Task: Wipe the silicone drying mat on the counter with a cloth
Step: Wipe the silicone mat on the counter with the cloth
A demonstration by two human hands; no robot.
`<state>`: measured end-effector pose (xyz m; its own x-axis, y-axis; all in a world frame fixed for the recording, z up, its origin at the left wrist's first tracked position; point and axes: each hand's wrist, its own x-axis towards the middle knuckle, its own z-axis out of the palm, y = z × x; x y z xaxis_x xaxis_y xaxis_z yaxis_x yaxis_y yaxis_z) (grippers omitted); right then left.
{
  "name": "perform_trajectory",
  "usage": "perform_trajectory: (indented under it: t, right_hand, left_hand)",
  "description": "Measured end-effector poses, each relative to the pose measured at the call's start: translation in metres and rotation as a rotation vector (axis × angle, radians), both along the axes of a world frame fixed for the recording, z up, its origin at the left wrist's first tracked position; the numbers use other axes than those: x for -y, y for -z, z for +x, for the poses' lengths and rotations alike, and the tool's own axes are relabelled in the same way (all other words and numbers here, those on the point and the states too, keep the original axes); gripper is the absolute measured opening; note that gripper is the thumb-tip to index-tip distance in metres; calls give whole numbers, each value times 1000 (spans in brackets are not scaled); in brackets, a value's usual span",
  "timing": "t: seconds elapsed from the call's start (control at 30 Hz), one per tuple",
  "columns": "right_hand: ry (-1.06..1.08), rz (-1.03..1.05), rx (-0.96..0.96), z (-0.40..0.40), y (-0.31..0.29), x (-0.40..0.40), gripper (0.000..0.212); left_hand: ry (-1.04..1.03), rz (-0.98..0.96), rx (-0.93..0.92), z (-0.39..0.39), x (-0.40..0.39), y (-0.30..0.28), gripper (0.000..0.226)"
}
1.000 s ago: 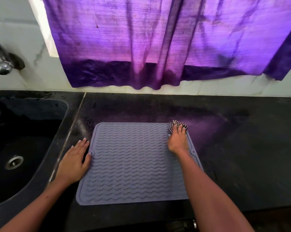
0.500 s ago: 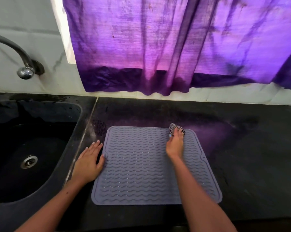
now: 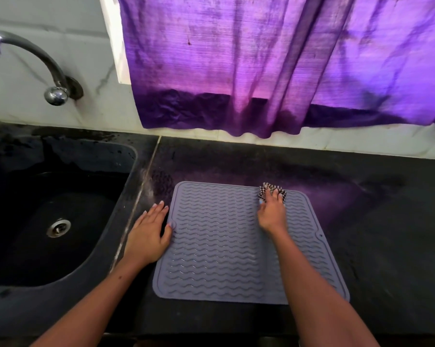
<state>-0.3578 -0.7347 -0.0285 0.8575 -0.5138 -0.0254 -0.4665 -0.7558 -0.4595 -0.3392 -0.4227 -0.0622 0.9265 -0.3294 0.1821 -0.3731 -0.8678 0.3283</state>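
A grey silicone drying mat (image 3: 219,249) with wavy ridges lies flat on the black counter (image 3: 376,221). My right hand (image 3: 272,215) is at the mat's far edge, right of its middle. It grips a bunched black-and-white checked cloth (image 3: 271,189) and presses it on the mat. The cloth sticks out beyond my fingertips. Flat on the counter beside the mat's left edge rests my left hand (image 3: 148,232), fingers straight, its thumb touching the mat's rim.
A black sink (image 3: 130,159) with a metal drain (image 3: 58,227) sits left of the mat. A curved metal tap (image 3: 53,78) comes out of the white tiled wall. A purple curtain (image 3: 261,71) hangs behind the counter.
My right hand with the cloth has slid a little left along the mat's far edge, away from the far right corner. My left hand has stayed put. The view has swung left.
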Motion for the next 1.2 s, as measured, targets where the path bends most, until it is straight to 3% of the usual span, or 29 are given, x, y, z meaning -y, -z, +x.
perform_trajectory:
  t: [0.1, 0.17, 0.27, 0.4, 0.53, 0.8, 0.9, 1.03, 1.13, 1.2]
  right_hand:
    - [237, 287, 197, 9, -12, -6, 44]
    - [299, 329, 270, 13, -19, -19, 43]
    - [120, 158, 253, 9, -18, -50, 49]
    - [-97, -74, -30, 3, 3, -67, 60]
    - [-123, -77, -121, 5, 4, -63, 63]
    - [-123, -77, -103, 8, 4, -62, 63]
    - [-72, 30, -3, 9, -2, -63, 60]
    - [242, 463, 306, 10, -18, -74, 53]
    - [81, 355, 341, 9, -21, -99, 57]
    - [-106, 168, 214, 9, -11, -115, 60]
  left_hand:
    - [-3, -8, -9, -1, 1, -1, 79]
    - [-4, -14, -13, -2, 0, -1, 80]
    - [1, -10, -18, -1, -1, -1, 80]
    - [3, -14, -14, 0, 0, -1, 79]
    - [2, 0, -14, 0, 0, 0, 79]
    - [-2, 52, -20, -1, 2, -2, 81]
    - [-3, 60, -31, -2, 2, -3, 83]
    - [0, 70, -40, -3, 2, -5, 84]
    - [8, 72, -49, -3, 2, -6, 85]
    - [16, 66, -54, -4, 2, -6, 84]
